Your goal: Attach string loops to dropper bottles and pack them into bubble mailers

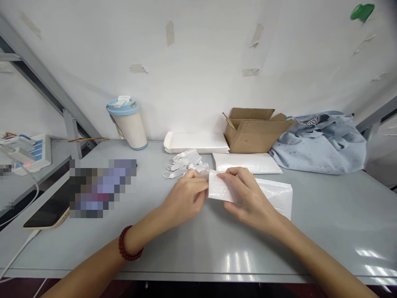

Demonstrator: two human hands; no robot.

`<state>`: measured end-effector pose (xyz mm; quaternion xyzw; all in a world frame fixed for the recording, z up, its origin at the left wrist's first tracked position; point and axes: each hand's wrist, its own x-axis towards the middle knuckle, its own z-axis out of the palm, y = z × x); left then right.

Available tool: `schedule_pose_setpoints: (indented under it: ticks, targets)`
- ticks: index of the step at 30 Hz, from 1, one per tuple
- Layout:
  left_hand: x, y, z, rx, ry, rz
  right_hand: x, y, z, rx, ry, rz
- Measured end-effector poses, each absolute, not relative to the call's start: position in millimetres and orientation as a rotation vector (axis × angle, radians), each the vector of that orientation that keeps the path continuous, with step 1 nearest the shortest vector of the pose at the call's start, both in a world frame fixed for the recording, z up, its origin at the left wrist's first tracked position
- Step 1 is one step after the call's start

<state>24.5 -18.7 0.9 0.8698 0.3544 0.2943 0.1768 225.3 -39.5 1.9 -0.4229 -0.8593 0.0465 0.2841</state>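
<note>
Right fingers (231,176) grip a white bubble mailer (221,188). Left fingers (195,176) pinch its edge, white tags (182,163) just beyond them

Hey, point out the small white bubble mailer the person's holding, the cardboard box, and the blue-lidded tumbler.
Small white bubble mailer (221,188), head view, on its bubbled face.
Cardboard box (256,138), head view, on its front wall.
Blue-lidded tumbler (132,130), head view, on its cream body.

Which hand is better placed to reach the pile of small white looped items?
Left, probably. The left hand sits just below the white looped items, its fingertips almost at them. The right hand is farther off, gripping the white padded envelope.
</note>
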Motion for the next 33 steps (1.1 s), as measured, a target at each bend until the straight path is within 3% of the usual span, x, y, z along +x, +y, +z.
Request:
schedule_pose_setpoints:
  ticks: [5, 9, 12, 18, 22, 26, 33]
  targets:
    - [17, -15, 8, 2.375, 0.988, 0.779, 230, -34, 0, -1.131, -2.306, 0.108]
    - [-3, 6, 13, 2.191, 1.454, 1.016, 240, -24, 0, -1.195, -2.215, 0.059]
    - [-17, 26, 7, 2.356, 1.663, 0.934, 245, -19, 0, -1.226, -2.16, 0.037]
    - [-25, 43, -13, 2.41, 1.553, 0.824, 245, -20, -3, -1.234, -2.184, 0.046]
    - [-19, 32, 0, 2.331, 1.533, 1.226, 243, -21, -3, -1.227, -2.19, 0.081]
    - [-6, 13, 13, 1.928, 1.186, 1.668, 242, -19, -3, -1.255, -2.178, 0.112]
    - [20, -7, -5, 1.587, 1.018, 1.448, 240, -22, -2, -1.235, -2.173, 0.113]
